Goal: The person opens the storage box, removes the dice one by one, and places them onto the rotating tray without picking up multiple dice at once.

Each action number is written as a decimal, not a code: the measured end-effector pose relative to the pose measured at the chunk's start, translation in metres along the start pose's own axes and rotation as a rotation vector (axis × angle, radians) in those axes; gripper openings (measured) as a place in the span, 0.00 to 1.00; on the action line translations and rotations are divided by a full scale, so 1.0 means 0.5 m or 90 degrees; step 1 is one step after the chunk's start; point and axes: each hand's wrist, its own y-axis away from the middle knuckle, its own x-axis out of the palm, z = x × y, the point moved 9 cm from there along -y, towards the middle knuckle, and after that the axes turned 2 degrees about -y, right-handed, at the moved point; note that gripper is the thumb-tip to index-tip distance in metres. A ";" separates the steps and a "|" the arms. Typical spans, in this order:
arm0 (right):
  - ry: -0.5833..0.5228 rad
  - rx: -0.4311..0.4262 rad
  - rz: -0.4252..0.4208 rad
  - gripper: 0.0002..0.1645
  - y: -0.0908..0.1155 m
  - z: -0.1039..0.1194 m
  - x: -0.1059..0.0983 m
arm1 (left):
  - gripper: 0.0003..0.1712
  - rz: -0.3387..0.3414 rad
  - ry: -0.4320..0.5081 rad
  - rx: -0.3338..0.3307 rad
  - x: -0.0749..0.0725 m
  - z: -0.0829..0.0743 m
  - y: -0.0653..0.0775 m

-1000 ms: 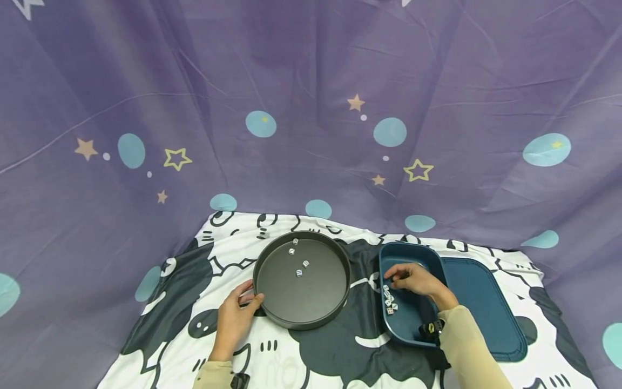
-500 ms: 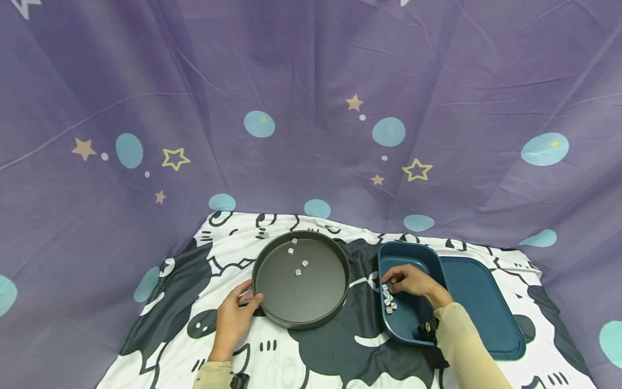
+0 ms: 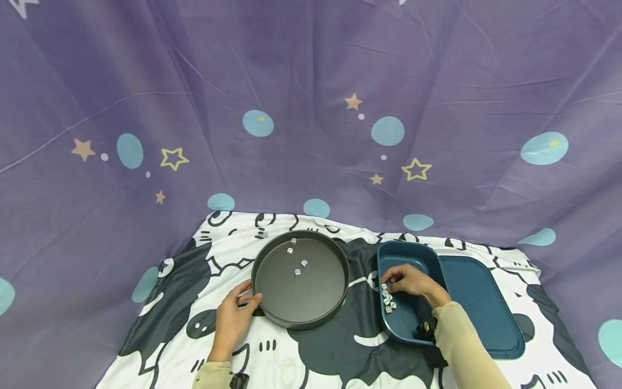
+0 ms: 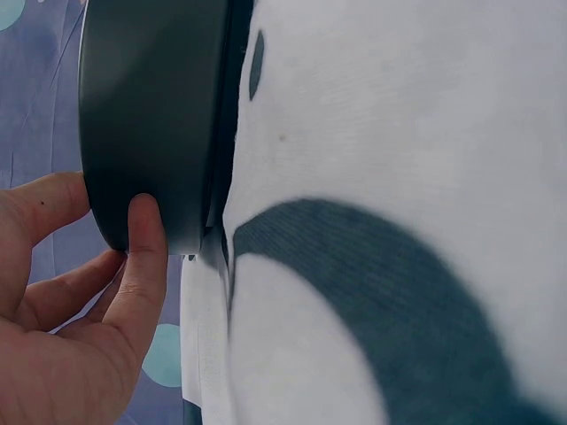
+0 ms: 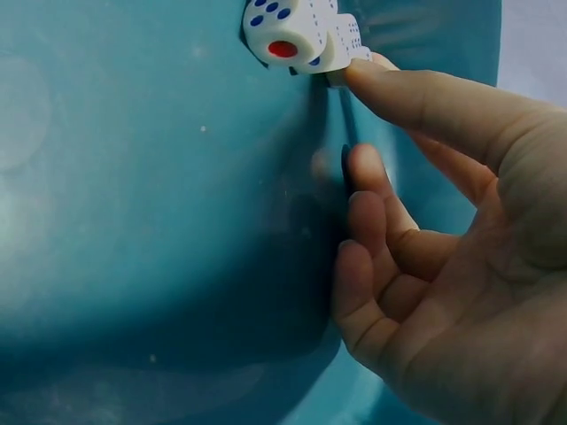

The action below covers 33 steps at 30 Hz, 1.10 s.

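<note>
A round dark grey pan (image 3: 301, 294) stands on the patterned cloth, with several white dice (image 3: 298, 273) lying in it. My left hand (image 3: 232, 321) holds the pan's near left side; in the left wrist view its thumb and fingertips lie on the outer wall and rim. On the right, my right hand (image 3: 413, 282) reaches into a blue rectangular box (image 3: 408, 324). Its thumb and index finger pinch the end die (image 5: 337, 78) of a cluster of dice (image 5: 288, 27) along the box's left wall. The other fingers bend loosely below.
A flat blue lid (image 3: 486, 308) lies right of the box, partly behind the right sleeve (image 3: 466, 346). The black-and-white cloth (image 3: 272, 356) covers the surface between pan and box. A purple curtain (image 3: 311, 108) with stars hangs behind.
My right hand has shifted slightly down and closer to the dice in the box. The left hand and the pan have stayed in place.
</note>
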 end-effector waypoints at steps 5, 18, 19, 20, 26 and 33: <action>-0.011 -0.002 -0.002 0.10 0.001 0.006 0.000 | 0.29 -0.001 -0.001 -0.003 0.000 0.000 0.000; -0.061 0.001 -0.014 0.10 0.011 0.013 -0.020 | 0.29 0.008 0.001 -0.005 0.000 -0.001 0.000; -0.066 0.004 -0.018 0.10 0.012 0.016 -0.023 | 0.29 0.009 0.000 -0.005 0.001 -0.001 0.000; -0.065 0.009 -0.022 0.10 0.013 0.018 -0.026 | 0.29 0.010 0.000 -0.005 0.001 -0.001 0.000; -0.056 0.020 -0.055 0.11 0.023 0.047 -0.050 | 0.29 0.008 0.005 -0.005 0.001 0.001 -0.002; -0.029 0.013 -0.097 0.12 0.032 0.093 -0.078 | 0.29 0.009 0.011 -0.001 0.001 0.001 -0.002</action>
